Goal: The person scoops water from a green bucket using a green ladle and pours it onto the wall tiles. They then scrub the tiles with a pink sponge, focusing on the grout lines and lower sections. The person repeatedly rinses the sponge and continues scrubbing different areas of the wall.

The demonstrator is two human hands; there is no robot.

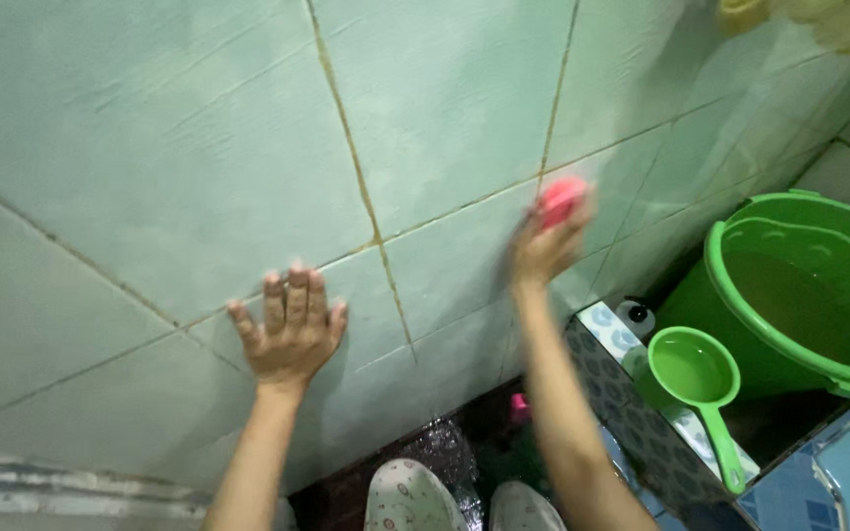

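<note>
Patterned knees [407, 497] noted below both forearms | left hand [290, 332] spread flat, empty, braced on green tiled wall [150, 177] | right hand [546, 246] closed around pink scrubber [560, 200], pressed to wall at grout line | step judged: scrubbing | next stroke judged to need firm pressure | green bucket [740, 285] and dipper [698, 379] right of right hand.

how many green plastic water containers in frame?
2. A large green bucket holding water stands at the right by the tiled wall. A small green dipper rests on the patterned ledge just left of it. Others may sit out of frame.
</note>
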